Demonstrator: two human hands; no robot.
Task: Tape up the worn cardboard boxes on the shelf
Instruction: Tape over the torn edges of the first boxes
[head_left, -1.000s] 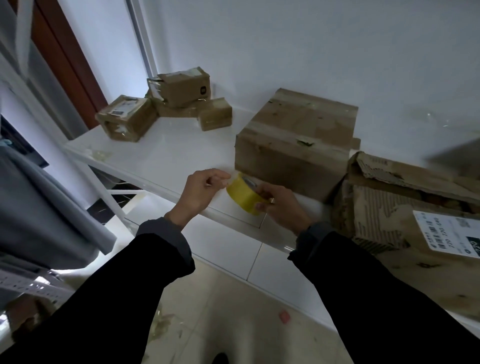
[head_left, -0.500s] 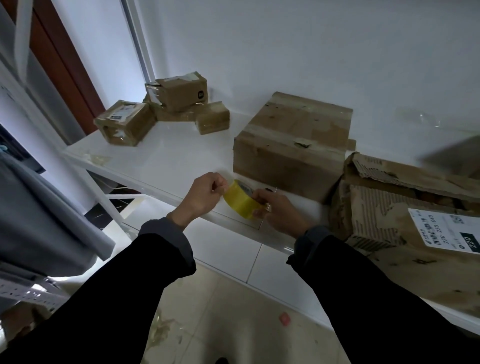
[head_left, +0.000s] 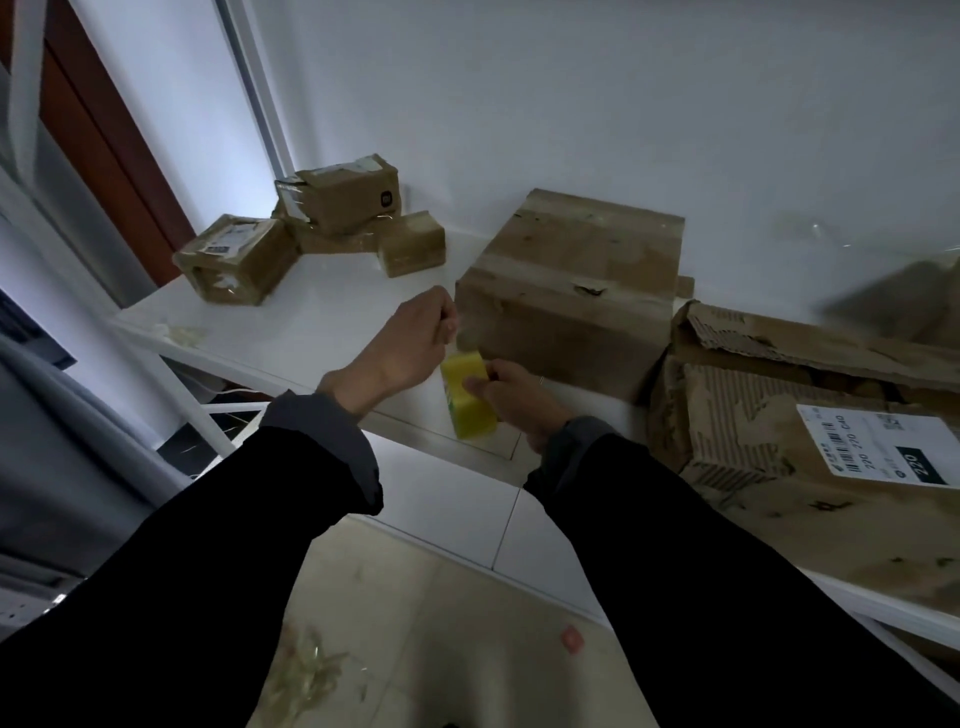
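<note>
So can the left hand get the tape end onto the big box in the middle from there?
Probably yes: the left hand, pinching the tape end, is beside the big box with nothing between; the right hand holds the yellow tape roll.

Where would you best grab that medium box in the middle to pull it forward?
Probably with a hand on each side wall of the medium box, coming from the front: it lies flat, wide and closed, its left side is free, but the torn box crowds its right.

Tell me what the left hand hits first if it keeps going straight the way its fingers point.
Probably the medium cardboard box: the left hand points up and right toward its near corner, though depth is unclear.
</note>
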